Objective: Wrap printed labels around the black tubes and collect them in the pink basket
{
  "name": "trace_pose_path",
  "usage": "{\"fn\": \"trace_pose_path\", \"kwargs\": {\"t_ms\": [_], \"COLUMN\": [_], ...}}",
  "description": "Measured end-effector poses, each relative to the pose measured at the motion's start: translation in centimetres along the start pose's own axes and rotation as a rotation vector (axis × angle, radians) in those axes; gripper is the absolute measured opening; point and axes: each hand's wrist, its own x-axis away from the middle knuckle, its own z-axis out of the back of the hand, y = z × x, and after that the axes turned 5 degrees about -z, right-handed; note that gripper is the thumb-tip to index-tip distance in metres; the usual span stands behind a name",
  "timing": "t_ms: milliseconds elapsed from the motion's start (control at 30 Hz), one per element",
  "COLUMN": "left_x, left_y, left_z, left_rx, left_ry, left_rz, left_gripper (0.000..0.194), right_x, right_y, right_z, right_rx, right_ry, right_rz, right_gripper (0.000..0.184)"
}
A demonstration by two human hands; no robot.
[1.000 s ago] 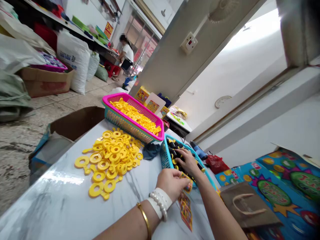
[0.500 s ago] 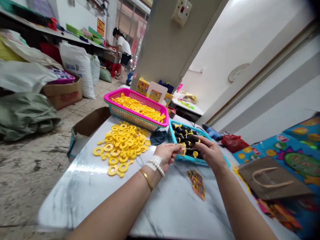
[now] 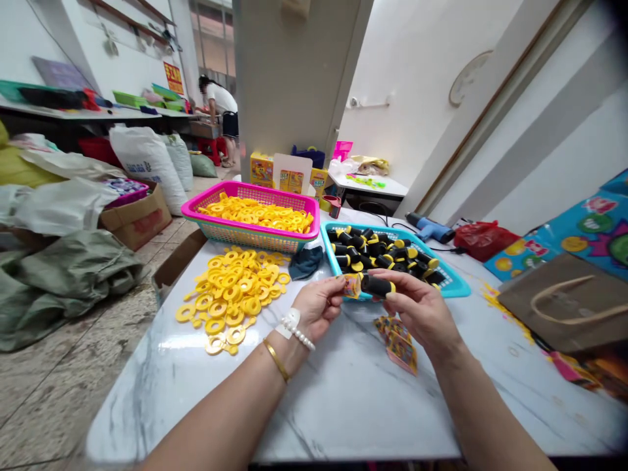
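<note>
Pinched in the fingers of my left hand [image 3: 314, 311] is a small printed yellow-orange label sleeve [image 3: 351, 286]. My right hand [image 3: 426, 311] grips a black cylinder [image 3: 375, 286] with a yellow end, lying level. The cylinder's black end is right at the sleeve's edge; I cannot tell whether it is inside. Behind both hands, a turquoise basket [image 3: 455, 286] holds many more black-and-yellow cylinders [image 3: 375, 252]. On the table below my right hand lies a loose pile of printed labels [image 3: 401, 347].
Left of my hands, yellow ring-shaped pieces [image 3: 233, 294] are heaped on the marble-patterned table [image 3: 343, 405]. A pink basket [image 3: 315, 206] of similar pieces stands behind. A dark cloth [image 3: 305, 263], a blue heat gun [image 3: 432, 229] and a brown paper bag [image 3: 564, 301] are nearby. Another person [image 3: 222, 108] bends over a far bench.
The head view has turned and tilted. The black cylinder in my right hand now stands out clearly, lined up level with the label sleeve. My left hand still pinches the sleeve.
</note>
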Motion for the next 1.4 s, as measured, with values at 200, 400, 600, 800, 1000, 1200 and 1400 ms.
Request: {"fn": "trace_pose_path", "kwargs": {"t_ms": [200,400,600,800,1000,1200,1400], "left_x": [0.2,0.8,0.4,0.2,1.1,0.8,0.0], "left_y": [-0.5,-0.7,-0.7,-0.8,-1.3,-2.2,-2.8], "left_z": [-0.4,-0.7,-0.3,-0.5,-1.0,-0.8,-0.3], "left_rx": [-0.045,-0.296,-0.16,-0.079,-0.191,-0.33,-0.81], "left_ry": [0.004,0.003,-0.007,0.013,-0.115,-0.103,-0.017], "left_rz": [-0.008,-0.088,-0.024,0.035,-0.006,-0.028,-0.221], "left_gripper": [0.01,0.021,0.016,0.015,0.026,0.022,0.024], "right_x": [0.7,1.6,1.5,1.5,2.3,1.9,10.5], "right_y": [-0.2,-0.4,-0.2,0.0,0.0,1.4,1.9], "right_z": [-0.6,-0.5,-1.1,-1.1,-0.6,-1.3,-2.6], "right_rx": [0.101,0.264,0.111,0.091,0.218,0.364,0.665], "right_ry": [0.038,0.074,0.068,0.043,0.053,0.004,0.223], "right_rz": [0.028,0.067,-0.019,-0.055,-0.018,0.023,0.252], "right_gripper": [0.019,0.019,0.027,0.024,0.018,0.015,0.029]}}
